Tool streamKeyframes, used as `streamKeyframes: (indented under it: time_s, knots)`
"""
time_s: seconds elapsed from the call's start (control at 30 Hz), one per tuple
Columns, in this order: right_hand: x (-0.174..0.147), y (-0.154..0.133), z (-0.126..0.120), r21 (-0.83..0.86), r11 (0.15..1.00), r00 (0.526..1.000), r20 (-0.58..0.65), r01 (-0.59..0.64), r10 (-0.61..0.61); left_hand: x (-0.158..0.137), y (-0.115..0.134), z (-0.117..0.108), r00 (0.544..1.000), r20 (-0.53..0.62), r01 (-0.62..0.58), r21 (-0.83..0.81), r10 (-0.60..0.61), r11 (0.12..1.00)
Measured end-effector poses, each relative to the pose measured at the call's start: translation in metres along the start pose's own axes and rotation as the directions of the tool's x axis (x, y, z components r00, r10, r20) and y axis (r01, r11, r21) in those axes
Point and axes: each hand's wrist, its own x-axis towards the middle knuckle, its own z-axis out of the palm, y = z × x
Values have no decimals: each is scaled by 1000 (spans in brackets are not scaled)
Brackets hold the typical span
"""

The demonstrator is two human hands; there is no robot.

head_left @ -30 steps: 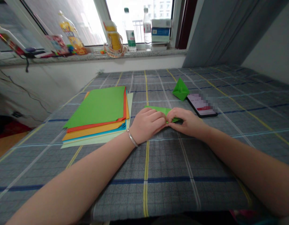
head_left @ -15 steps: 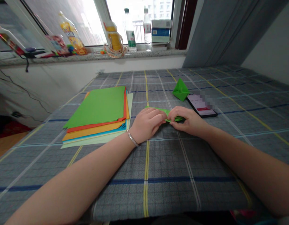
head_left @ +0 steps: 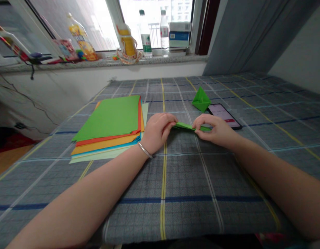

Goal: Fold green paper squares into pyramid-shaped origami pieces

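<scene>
A narrow strip of folded green paper (head_left: 185,126) stretches between my two hands, just above the checked cloth. My left hand (head_left: 161,128), with a silver bangle at the wrist, pinches its left end. My right hand (head_left: 213,128) grips the other end between thumb and fingers, and a bit of green shows inside the curl of those fingers. Both ends of the paper are partly covered by my fingers. Behind my right hand stands a pointed green folded-paper piece (head_left: 201,101).
A stack of coloured paper (head_left: 110,116), green on top, lies left of my hands. A phone (head_left: 223,116) rests beyond my right hand. The checked tablecloth (head_left: 185,180) covers the surface. Bottles (head_left: 145,38) and boxes (head_left: 179,36) line the windowsill (head_left: 105,63).
My hands have drawn apart, the left moving left and slightly up, the right a little right. More of the green paper shows between them, now seen as a thin strip.
</scene>
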Motion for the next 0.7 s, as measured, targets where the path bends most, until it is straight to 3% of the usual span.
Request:
streamKeyframes:
  time_s: [0.2,0.7]
  knots:
    - [-2,5,-7,-20,999,999,3,-46,46,0,-6,-1,997,-26,78,-2,-78,997]
    - [-2,12,-23,-60,995,994,-78,-81,77,3,-22,-3,933,-283,209,-76,-222,975]
